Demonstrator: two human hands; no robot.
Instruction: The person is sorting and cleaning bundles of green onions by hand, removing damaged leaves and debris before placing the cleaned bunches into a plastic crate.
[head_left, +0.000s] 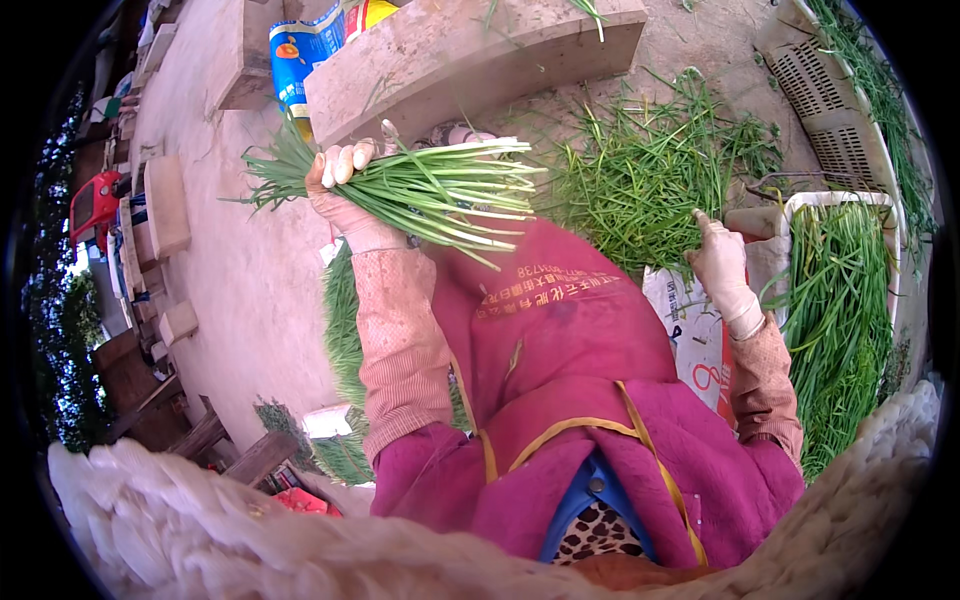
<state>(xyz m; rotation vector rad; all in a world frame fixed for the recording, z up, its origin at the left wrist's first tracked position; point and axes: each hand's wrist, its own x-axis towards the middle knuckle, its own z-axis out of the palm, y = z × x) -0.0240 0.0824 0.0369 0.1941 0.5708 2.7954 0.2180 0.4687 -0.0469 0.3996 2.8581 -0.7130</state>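
My left hand (346, 180), in a thin pale glove, grips a bunch of Chinese chives (457, 184) held level above my lap. The white stem ends spread to the right; the leaf tips hang out on the left. My right hand (718, 259), also gloved, hovers at the near right edge of a heap of loose chive leaves (637, 165) on the ground. Its index finger and thumb are apart, and nothing shows between them. A maroon apron (570, 330) bearing yellow writing covers my lap.
Chives (840, 300) fill a white-rimmed container (832, 198) at the right. Behind it stands a slotted plastic crate (836, 146) with more greens. A stone slab (480, 75) lies ahead, beside a blue bag (292, 64). More chives (345, 330) lie left of me.
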